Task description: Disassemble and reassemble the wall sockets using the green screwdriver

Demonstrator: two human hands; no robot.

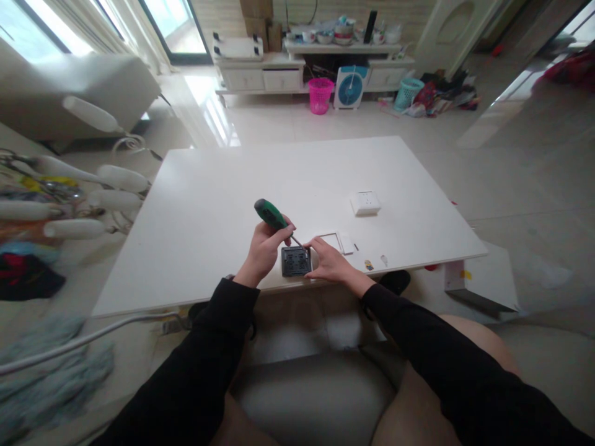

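Note:
My left hand (266, 251) is closed round a screwdriver (272, 214) with a green and black handle. The shaft slants down to the right, its tip at the upper right edge of a black socket panel (296, 262). That panel lies flat near the table's front edge, with slots on its upper face. My right hand (329, 260) pinches the panel's right side between thumb and fingers. Just beyond my right hand are a thin white frame (331, 235) and a white plate (346, 243). Farther off stands a white wall socket (365, 202) on its box.
The white table (209, 204) carries a small dark stick-like piece (356, 246), a small yellow and grey item (369, 264) and a small clear packet (383, 261) at the right. White lamp arms (121, 178) reach beside its left edge. A white box (483, 279) stands on the floor at right.

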